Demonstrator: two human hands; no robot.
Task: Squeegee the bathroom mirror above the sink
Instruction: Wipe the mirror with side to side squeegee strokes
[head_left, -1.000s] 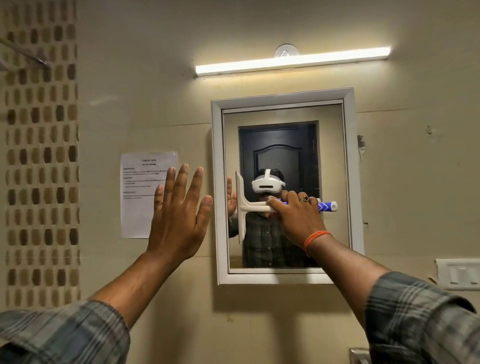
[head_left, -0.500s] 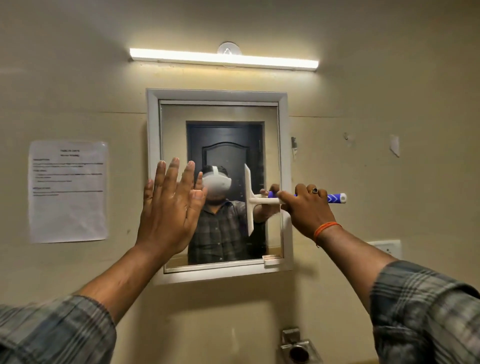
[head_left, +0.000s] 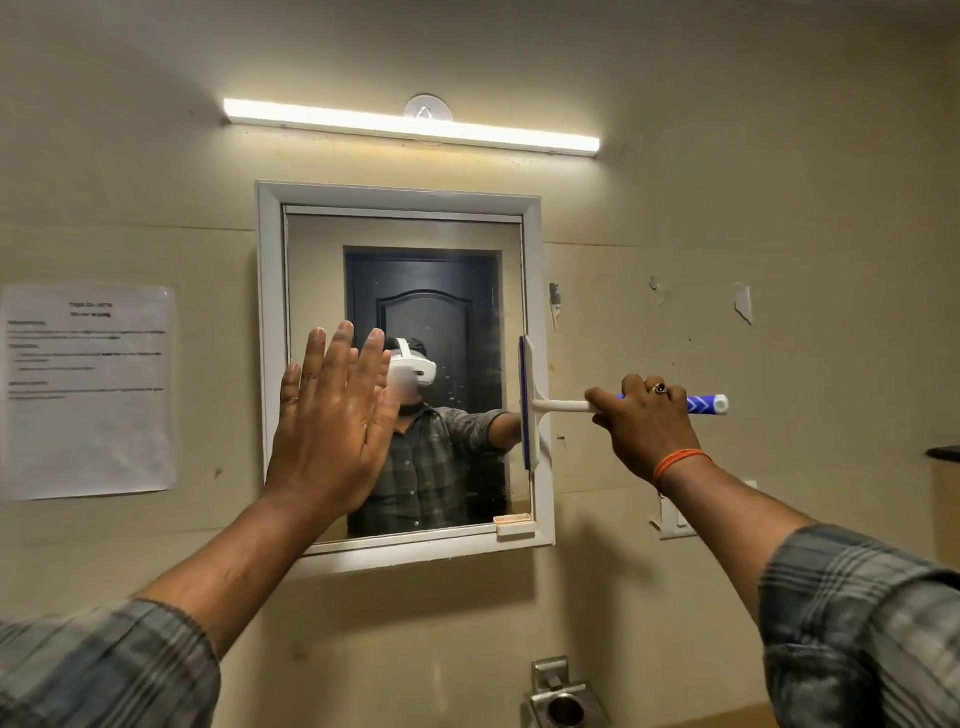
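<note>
The right hand grips the white plastic squeegee by its blue handle — blade upright at the right edge of the white-framed wall mirror. The left hand is spread flat, holding nothing, before the glass.

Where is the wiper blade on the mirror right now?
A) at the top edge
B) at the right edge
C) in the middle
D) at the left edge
B: the squeegee blade stands upright against the mirror's right edge, with the right hand gripping its handle.

Beige wall with mirror, paper notice
</note>
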